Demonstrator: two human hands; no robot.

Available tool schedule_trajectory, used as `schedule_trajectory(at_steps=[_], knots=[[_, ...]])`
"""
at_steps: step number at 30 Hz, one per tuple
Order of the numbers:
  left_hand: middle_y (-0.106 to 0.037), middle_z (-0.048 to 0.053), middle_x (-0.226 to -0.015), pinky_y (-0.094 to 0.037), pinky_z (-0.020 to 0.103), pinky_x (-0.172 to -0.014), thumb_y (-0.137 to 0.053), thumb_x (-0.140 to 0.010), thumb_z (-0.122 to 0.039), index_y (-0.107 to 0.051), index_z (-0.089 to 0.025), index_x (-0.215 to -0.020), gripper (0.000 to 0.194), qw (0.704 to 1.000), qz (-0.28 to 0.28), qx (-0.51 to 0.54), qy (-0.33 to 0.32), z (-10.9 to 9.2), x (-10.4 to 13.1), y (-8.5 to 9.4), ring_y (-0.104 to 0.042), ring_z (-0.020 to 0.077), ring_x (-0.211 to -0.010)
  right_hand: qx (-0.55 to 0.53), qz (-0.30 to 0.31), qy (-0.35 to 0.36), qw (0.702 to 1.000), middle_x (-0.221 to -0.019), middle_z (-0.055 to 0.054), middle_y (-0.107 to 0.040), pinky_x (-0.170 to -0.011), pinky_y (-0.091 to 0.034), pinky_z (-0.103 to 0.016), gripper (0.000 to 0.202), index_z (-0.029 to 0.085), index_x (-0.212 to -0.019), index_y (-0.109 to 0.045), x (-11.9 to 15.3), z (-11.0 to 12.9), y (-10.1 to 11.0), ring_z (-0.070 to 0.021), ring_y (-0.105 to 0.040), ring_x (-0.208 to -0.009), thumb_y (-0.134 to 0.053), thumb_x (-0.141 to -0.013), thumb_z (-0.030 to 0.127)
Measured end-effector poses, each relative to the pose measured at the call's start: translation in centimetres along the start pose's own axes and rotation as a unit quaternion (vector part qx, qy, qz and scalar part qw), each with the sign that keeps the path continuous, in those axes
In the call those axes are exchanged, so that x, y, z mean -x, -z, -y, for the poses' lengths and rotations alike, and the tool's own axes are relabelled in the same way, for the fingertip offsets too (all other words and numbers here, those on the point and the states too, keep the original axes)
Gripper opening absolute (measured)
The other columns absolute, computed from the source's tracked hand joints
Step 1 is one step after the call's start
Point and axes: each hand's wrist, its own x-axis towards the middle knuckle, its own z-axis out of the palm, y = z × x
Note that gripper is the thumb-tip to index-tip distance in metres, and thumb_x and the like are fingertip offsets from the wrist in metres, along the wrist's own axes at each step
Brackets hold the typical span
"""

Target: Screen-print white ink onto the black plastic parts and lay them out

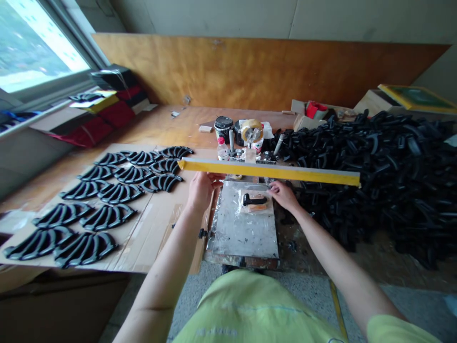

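A curved black plastic handle-like part [254,200] lies in a small fixture on a flat grey metal plate [246,233]. Above the plate's far end, a long yellow-taped bar [271,172] runs crosswise. My left hand [202,189] is at the plate's far left corner, just below the bar; its visible fingers stretch to the right and look apart, with part of them hidden. Beside the plate's right edge, level with the black part, my right hand [283,194] has its thumb and fingers pinched together. What they hold, if anything, is too small to make out.
Fan-shaped groups of black parts [121,193] lie in rows on cardboard [143,238] to the left. A large heap of black parts [374,162] covers the right side. Behind the bar stand a tape roll [252,132], a black-lidded tub [223,128] and a pink-capped bottle [223,150].
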Motion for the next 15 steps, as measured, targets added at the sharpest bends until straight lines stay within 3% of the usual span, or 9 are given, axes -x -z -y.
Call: schedule_trajectory(at_steps=[3,5,7,10,12,13,15], knots=[[-0.066,0.003,-0.079,-0.047,0.019,-0.055,-0.052,-0.084,-0.056,-0.057,-0.016,-0.110,0.047,0.998,-0.044,-0.004,0.052,3.1,1.4,0.2,-0.062,0.0104,-0.063,0.083,0.045,0.099,0.991,-0.101,-0.006,-0.063,-0.089,-0.043,-0.037,0.041,0.024,-0.117,-0.060,2.4,2.3,-2.7,-0.0220,-0.055,-0.100,-0.070,-0.078,0.030],[-0.069,0.006,-0.084,-0.047,0.020,-0.053,-0.056,-0.082,-0.058,-0.056,-0.016,-0.111,0.051,0.984,0.001,-0.029,0.174,6.2,3.9,0.4,-0.063,0.0119,-0.064,0.120,0.034,0.116,0.985,-0.099,-0.006,-0.062,-0.090,-0.041,-0.038,0.023,0.022,-0.104,-0.065,3.7,4.1,-3.5,-0.0225,-0.053,-0.101,-0.067,-0.081,0.025],[-0.071,0.011,-0.096,-0.051,0.023,-0.054,-0.058,-0.080,-0.058,-0.054,-0.016,-0.116,0.055,0.952,0.060,-0.047,0.295,9.2,6.8,0.3,-0.067,0.0167,-0.074,0.114,0.014,0.141,0.983,-0.095,-0.007,-0.061,-0.089,-0.042,-0.036,0.012,0.020,-0.096,-0.066,5.3,6.2,-4.0,-0.0214,-0.052,-0.097,-0.061,-0.086,0.024],[-0.071,0.010,-0.095,-0.054,0.027,-0.059,-0.054,-0.085,-0.055,-0.057,-0.016,-0.107,0.044,0.936,0.051,-0.001,0.348,11.9,9.8,0.6,-0.069,0.0188,-0.081,0.091,0.026,0.257,0.962,-0.091,-0.007,-0.060,-0.088,-0.042,-0.033,0.015,0.019,-0.098,-0.066,7.6,8.8,-4.8,-0.0207,-0.052,-0.096,-0.055,-0.091,0.027],[-0.070,0.007,-0.085,-0.053,0.025,-0.057,-0.052,-0.087,-0.049,-0.058,-0.016,-0.095,0.035,0.941,0.009,0.012,0.337,12.3,10.2,2.4,-0.069,0.0167,-0.072,0.086,0.063,0.313,0.944,-0.090,-0.005,-0.062,-0.085,-0.043,-0.031,0.018,0.021,-0.098,-0.067,8.0,8.7,-4.6,-0.0194,-0.052,-0.093,-0.052,-0.093,0.027],[-0.070,0.007,-0.080,-0.052,0.024,-0.055,-0.052,-0.087,-0.047,-0.058,-0.016,-0.091,0.032,0.944,-0.021,-0.002,0.329,12.2,10.1,4.1,-0.068,0.0156,-0.067,0.094,0.071,0.306,0.945,-0.089,-0.005,-0.063,-0.083,-0.043,-0.030,0.019,0.021,-0.096,-0.068,7.7,7.8,-3.9,-0.0188,-0.053,-0.091,-0.050,-0.093,0.026],[-0.070,0.007,-0.076,-0.050,0.023,-0.052,-0.048,-0.087,-0.047,-0.059,-0.015,-0.086,0.033,0.945,-0.092,-0.062,0.308,11.8,9.6,8.8,-0.064,0.0139,-0.058,0.140,0.051,0.210,0.966,-0.089,-0.006,-0.065,-0.083,-0.042,-0.030,0.023,0.020,-0.090,-0.069,6.2,4.2,-1.6,-0.0187,-0.053,-0.090,-0.047,-0.093,0.019]])
